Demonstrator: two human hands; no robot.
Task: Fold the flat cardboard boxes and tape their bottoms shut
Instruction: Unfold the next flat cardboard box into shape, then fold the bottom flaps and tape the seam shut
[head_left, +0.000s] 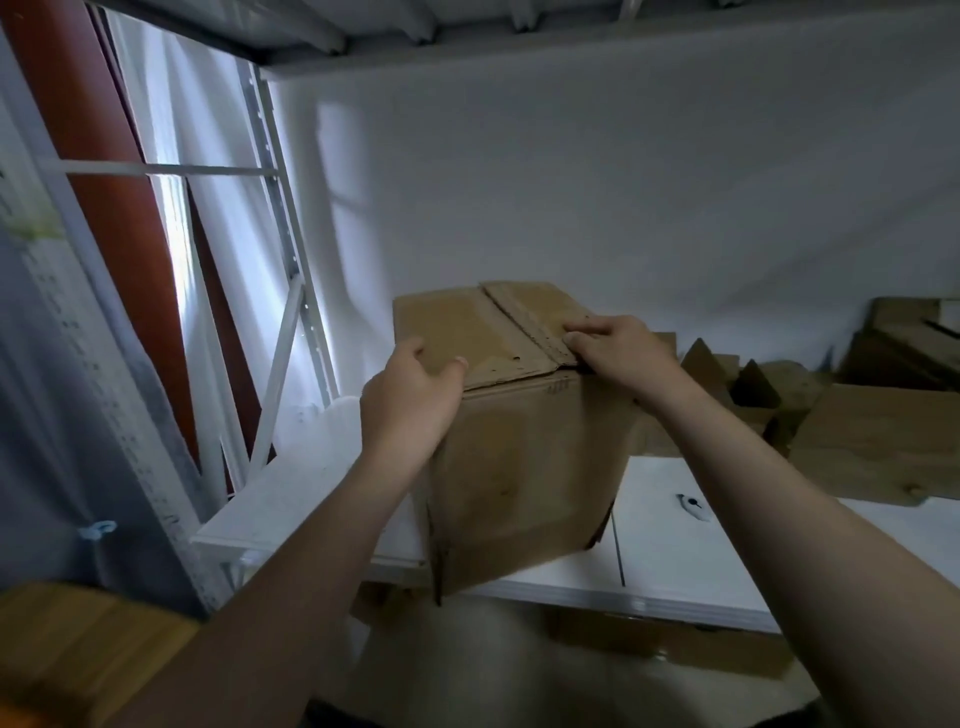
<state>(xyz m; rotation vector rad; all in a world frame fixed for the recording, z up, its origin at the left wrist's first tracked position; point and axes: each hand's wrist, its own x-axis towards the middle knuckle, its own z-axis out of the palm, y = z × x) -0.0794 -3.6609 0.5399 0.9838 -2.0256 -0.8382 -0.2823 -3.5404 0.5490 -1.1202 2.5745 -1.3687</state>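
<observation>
Found one brown cardboard box (519, 457) erected and upright at the front of the white counter (675, 545), leaning slightly, with its lower end overhanging the counter's front edge. Noted two top flaps folded down flat and meeting along a seam that runs away from the camera. Recorded rows of small punctures beside that seam, a bowed near edge on the left flap, scuffed and stained side panels, and a small dark print near the top of the front face. Observed the left hand (410, 400) gripping the near left top corner, fingers curled over the flap and thumb laid on top. Observed the right hand (618, 353) on the seam at the near right, fingers held close together and pressing down on the flap edges. Logged loose flat cardboard pieces (883, 436) piled on the counter to the right, well apart from the box, and a small white object (693, 506) lying between, too blurred to identify.
</observation>
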